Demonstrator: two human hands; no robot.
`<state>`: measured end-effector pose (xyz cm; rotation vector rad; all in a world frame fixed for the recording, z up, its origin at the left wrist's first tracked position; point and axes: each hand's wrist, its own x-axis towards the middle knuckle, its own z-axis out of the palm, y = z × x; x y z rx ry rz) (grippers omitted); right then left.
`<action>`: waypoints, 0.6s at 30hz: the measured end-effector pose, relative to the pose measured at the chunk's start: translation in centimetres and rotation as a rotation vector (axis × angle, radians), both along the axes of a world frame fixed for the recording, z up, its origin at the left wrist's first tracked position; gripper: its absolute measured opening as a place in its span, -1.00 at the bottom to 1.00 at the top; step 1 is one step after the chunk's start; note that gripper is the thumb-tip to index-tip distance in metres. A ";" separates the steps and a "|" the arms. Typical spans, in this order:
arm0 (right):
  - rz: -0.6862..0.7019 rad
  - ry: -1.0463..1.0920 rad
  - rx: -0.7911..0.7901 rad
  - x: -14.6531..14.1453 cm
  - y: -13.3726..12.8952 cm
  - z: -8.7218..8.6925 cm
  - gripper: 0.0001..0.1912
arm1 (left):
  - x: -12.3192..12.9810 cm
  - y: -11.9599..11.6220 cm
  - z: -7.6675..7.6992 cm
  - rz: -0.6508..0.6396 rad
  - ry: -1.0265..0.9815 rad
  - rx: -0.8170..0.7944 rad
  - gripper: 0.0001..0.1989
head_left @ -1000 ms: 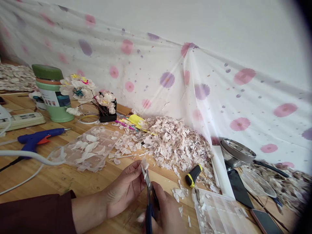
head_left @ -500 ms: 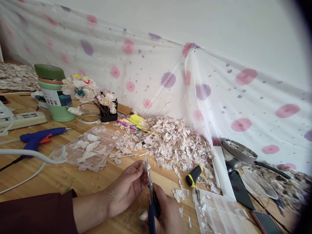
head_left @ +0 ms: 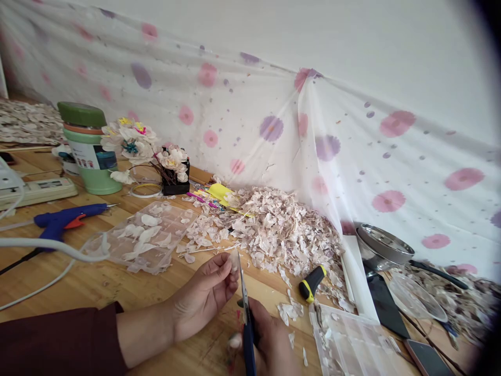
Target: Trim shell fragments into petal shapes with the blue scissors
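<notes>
My left hand [head_left: 213,292] pinches a small pale petal-like piece [head_left: 234,259] between thumb and fingers. Around the handles of a pair of scissors [head_left: 245,308] my right hand [head_left: 272,337] is closed. The blades point upward, close beside the pale piece; whether they touch it I cannot tell. Behind my hands lies a large heap of pale dry petal-like flakes [head_left: 289,230]. To the left, a clear plastic tray [head_left: 178,214] carries several whiter petals [head_left: 146,235].
A blue glue gun [head_left: 58,222] with cables lies left, before a green container [head_left: 88,162] and a black pot of handmade flowers [head_left: 176,180]. On the right are a yellow-black handled tool [head_left: 312,283], another clear box [head_left: 352,342], a phone [head_left: 428,359] and a metal pan [head_left: 385,248].
The scissors have shifted slightly right and down, and their blades now look closer together. My left hand stays nearly in place, still pinching the pale piece.
</notes>
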<state>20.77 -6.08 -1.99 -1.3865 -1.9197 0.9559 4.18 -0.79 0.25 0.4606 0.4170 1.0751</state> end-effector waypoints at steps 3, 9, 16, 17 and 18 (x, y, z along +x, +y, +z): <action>-0.042 0.102 -0.015 0.1 -0.2 0.0 -0.54 | -0.2 0.3 0.2 0.027 0.030 -0.012 -0.84; 0.008 0.218 -0.008 0.2 -1.0 0.9 -0.36 | -0.6 0.7 0.7 0.064 0.082 0.003 -0.83; 0.058 0.329 -0.084 0.2 -1.4 0.4 -0.29 | -0.4 0.3 0.7 0.061 0.112 0.079 -0.85; 0.057 0.353 -0.096 0.2 -1.4 0.3 -0.28 | -0.3 0.3 0.7 0.058 0.118 0.080 -0.85; 0.056 0.378 -0.105 0.2 -1.4 0.2 -0.26 | -0.3 0.2 0.7 0.055 0.126 0.080 -0.84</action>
